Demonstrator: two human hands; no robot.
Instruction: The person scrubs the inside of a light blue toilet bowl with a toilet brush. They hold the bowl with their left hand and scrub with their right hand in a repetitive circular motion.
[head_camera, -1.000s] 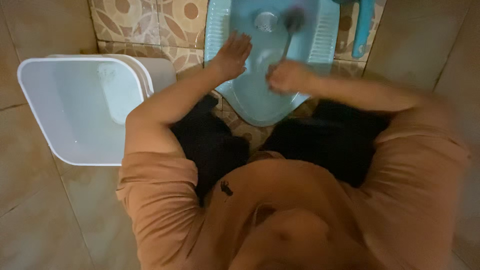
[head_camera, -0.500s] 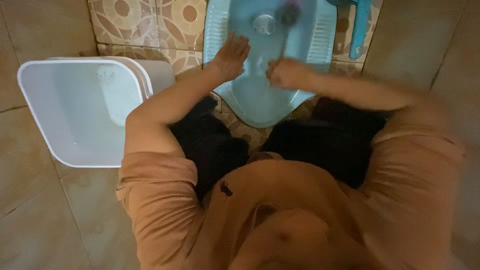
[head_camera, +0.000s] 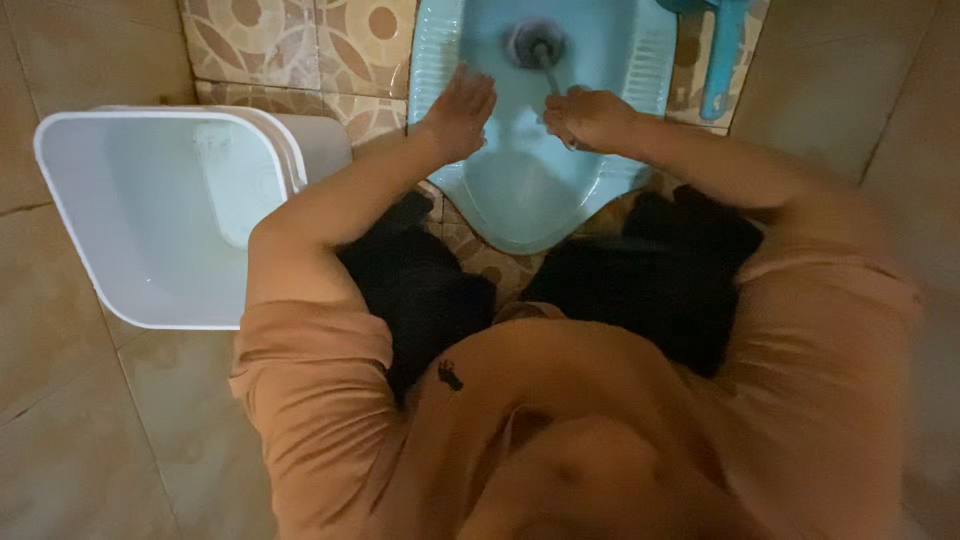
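- I see one dark-headed toilet brush with a thin handle, its long axis running from my right hand up and away, head on the drain.
- Right hand is fisted around the handle, arm stretched forward.
- Left hand lies flat, fingers spread, on the rim of the one light blue ceramic squat pan.
- One white square plastic bucket sits left of my left arm; one blue plastic dipper lies beyond my right hand.

Right hand grips brush at drain of blue squat pan; left hand flat on rim.
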